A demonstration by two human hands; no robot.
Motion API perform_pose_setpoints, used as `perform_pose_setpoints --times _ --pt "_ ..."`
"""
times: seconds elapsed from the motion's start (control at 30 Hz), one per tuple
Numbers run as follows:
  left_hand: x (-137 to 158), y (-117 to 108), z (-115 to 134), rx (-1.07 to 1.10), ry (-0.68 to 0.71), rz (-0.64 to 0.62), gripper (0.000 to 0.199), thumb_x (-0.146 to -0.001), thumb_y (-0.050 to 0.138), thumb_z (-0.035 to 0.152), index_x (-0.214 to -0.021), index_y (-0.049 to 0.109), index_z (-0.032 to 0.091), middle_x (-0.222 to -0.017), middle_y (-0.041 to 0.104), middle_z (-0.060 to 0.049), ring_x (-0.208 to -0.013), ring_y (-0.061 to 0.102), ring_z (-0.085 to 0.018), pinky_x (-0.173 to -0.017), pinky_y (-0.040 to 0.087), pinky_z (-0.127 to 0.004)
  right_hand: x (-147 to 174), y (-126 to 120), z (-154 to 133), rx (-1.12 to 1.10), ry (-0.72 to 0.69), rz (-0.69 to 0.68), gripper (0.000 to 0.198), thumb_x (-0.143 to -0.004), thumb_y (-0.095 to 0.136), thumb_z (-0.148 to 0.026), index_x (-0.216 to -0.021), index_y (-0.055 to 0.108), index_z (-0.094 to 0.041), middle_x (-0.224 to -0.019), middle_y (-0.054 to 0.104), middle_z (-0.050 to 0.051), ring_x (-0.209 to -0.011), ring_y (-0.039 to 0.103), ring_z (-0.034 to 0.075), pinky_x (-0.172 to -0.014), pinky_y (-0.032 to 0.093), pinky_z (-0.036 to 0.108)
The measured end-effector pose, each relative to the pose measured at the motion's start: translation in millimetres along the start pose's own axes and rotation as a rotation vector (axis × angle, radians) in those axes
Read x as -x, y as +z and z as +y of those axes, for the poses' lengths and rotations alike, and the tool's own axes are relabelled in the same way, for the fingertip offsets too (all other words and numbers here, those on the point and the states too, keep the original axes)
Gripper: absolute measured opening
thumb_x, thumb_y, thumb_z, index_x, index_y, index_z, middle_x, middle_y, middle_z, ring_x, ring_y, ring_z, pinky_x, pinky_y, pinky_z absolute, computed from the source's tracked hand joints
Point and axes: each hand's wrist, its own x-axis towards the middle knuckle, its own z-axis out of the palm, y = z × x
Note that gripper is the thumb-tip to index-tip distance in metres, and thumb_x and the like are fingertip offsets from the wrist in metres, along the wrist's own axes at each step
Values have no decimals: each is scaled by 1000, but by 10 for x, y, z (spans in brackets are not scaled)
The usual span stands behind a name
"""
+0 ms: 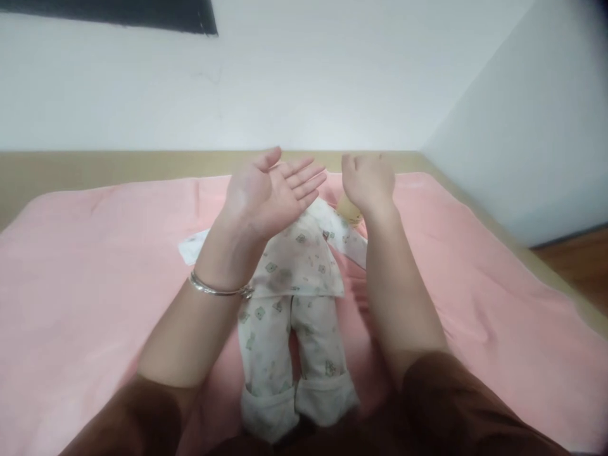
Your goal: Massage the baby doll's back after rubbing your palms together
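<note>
My left hand (pixel 280 190) is held palm up with its fingers stretched out, and nothing lies on the palm. A silver bracelet (pixel 218 291) circles that wrist. My right hand (pixel 368 180) is curled into a fist with its back toward me; whatever it may hold is hidden. Below both hands lies a small white printed long-sleeved top (pixel 304 253), its sleeves spread and its neck area partly covered by my left hand. Matching pants (pixel 289 342) with cuffed legs extend from its hem toward me. A yellowish round thing (pixel 350 210) shows partly beneath my right hand.
A pink cloth (pixel 95 253) with some creases covers most of the surface under the clothes. Its tan edge (pixel 61 168) borders a white wall (pixel 308 76). Wooden flooring (pixel 582 266) shows at the right, and a dark panel (pixel 118 12) is at the upper left.
</note>
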Motion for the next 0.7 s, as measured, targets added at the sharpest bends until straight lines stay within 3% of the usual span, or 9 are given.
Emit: perform_pose_setpoints --times 0.13,0.23,0.33,0.4,0.47,0.5,0.6,0.7 --pt "187 21 166 37 35 -51 60 -102 30 34 -160 25 19 -161 42 -12 -148 43 -26 -124 36 -43 51 -184 -21 -109 41 -86 52 -102 29 -51 -64 49 -21 -62 52 2 -77 60 20 -102 48 49" --pt "325 76 238 56 103 -44 59 -103 12 32 -158 26 16 -161 42 -12 -146 43 -27 -116 42 -45 74 -318 27 -185 9 -178 47 -101 36 -52 -67 48 -22 -63 49 0 -72 58 18 -87 53 44" --pt "419 137 233 55 183 7 67 -100 -5 28 -158 23 11 -157 45 -13 -145 42 -25 -109 45 -45 102 -407 17 -144 -57 -190 43 -101 36 -49 -81 62 -22 -86 68 7 -98 67 26 -102 49 55" --pt "453 175 182 36 203 23 62 -103 6 31 -156 22 3 -151 51 -17 -143 44 -25 -109 44 -40 160 -455 -88 -106 -82 -127 39 -102 37 -44 -106 68 -21 -122 70 12 -131 58 33 -120 32 63" --pt "475 211 107 22 183 22 62 -105 21 35 -155 22 -1 -147 54 -20 -143 45 -26 -113 42 -37 269 -503 -270 -162 -107 -42 43 -103 37 -38 -134 60 -19 -154 52 13 -153 37 30 -131 15 58" --pt "486 226 69 27 155 22 62 -105 24 36 -156 23 1 -149 53 -19 -145 43 -27 -116 41 -37 339 -529 -374 -233 -133 1 48 -103 35 -37 -143 54 -17 -161 42 12 -156 31 25 -133 15 51" --pt "540 240 18 32 75 -35 61 -104 22 41 -159 29 15 -156 49 -10 -152 29 -31 -121 37 -45 556 -614 -641 -374 -322 78 57 -104 28 -36 -153 41 -10 -167 29 11 -158 24 17 -134 18 37" --pt "617 178 110 -55 189 -225 66 -104 9 42 -153 39 11 -150 56 -9 -152 25 -33 -115 40 -48 680 -698 -750 -287 -516 116 71 -105 20 -51 -157 31 -4 -170 18 19 -161 8 23 -133 12 46"
